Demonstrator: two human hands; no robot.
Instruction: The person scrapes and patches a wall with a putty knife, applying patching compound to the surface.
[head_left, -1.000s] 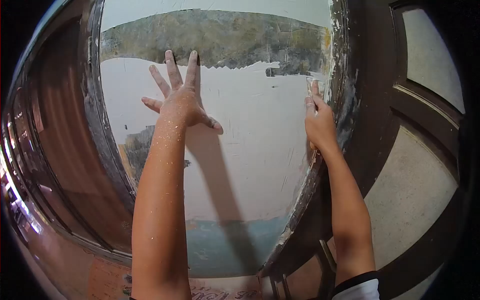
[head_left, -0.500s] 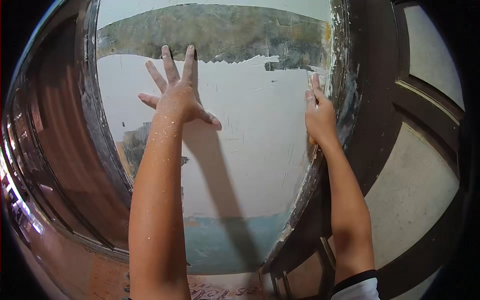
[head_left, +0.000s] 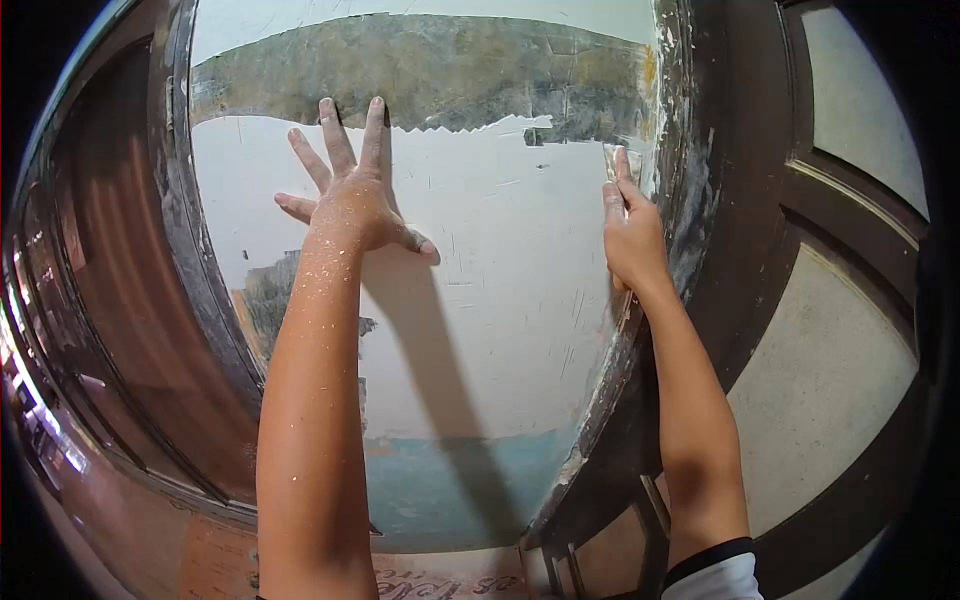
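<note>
My left hand (head_left: 352, 205) lies spread against the white-coated part of the wall panel (head_left: 480, 330), its fingertips reaching the upper grey band (head_left: 440, 70). White dust covers its fingers and forearm. At the panel's right edge, my right hand (head_left: 635, 240) is wrapped round a scraper (head_left: 626, 165). The scraper's blade is up against the surface just below the grey band, with the index finger stretched along it. Most of its handle is hidden in the hand; an orange-brown end shows below the palm.
A chipped dark frame (head_left: 683, 120) borders the panel on the right. Farther right stands a dark panelled door (head_left: 760, 240) with pale insets. Brown curtain-like folds (head_left: 135, 220) show at the left. A teal strip (head_left: 450, 490) crosses the panel's bottom, above a brown surface with lettering (head_left: 450, 585).
The view has shifted slightly. My right hand and the scraper sit a little lower and further left in the picture. My left hand stays spread on the panel.
</note>
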